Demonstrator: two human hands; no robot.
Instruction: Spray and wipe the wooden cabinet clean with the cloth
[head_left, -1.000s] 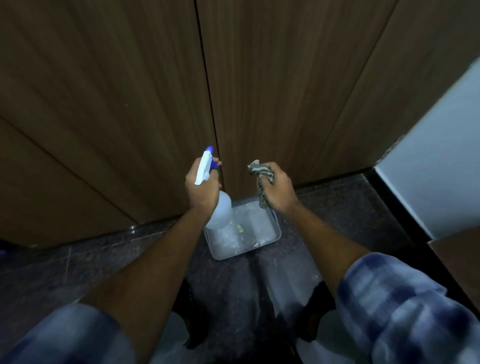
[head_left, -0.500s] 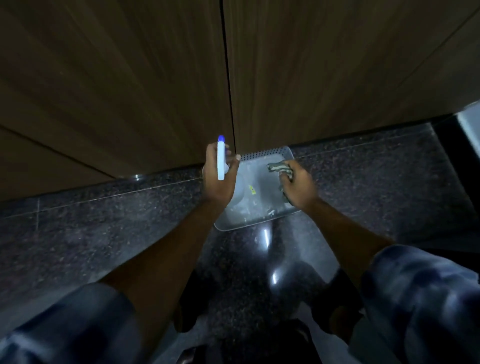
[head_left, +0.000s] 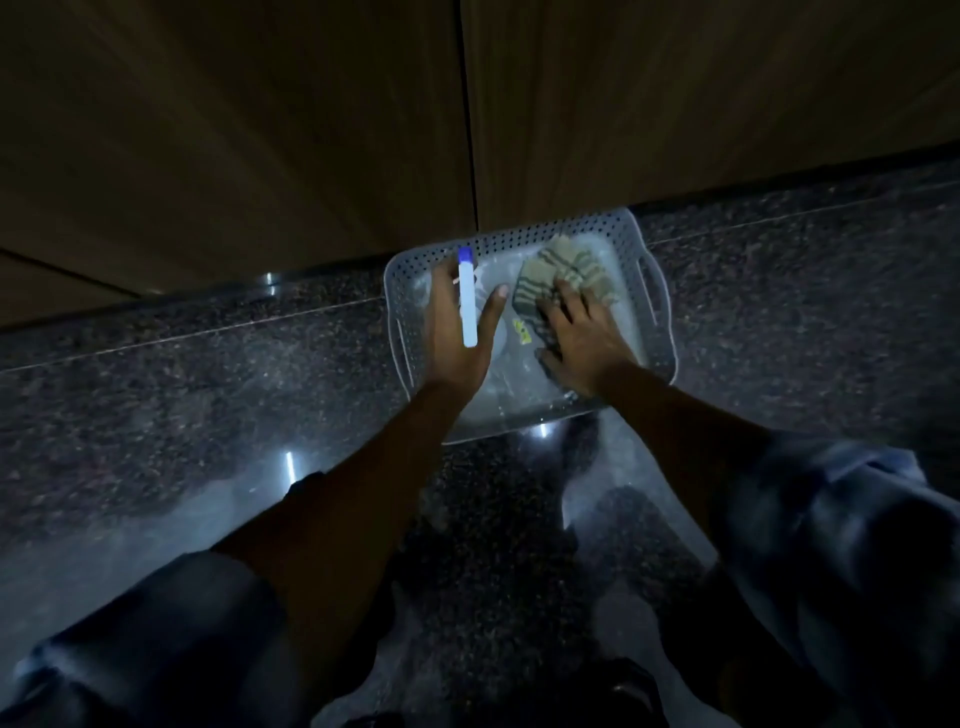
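1. Left hand (head_left: 457, 332) wraps the clear spray bottle with white-and-blue trigger head (head_left: 467, 301), which stands upright inside the pale perforated plastic basket (head_left: 524, 236) on the floor.
2. Right hand (head_left: 582, 338) lies flat, fingers spread, on the green striped cloth (head_left: 566, 270) in the same basket.
3. Wooden cabinet (head_left: 260, 130) rises directly ahead, just beyond the basket.
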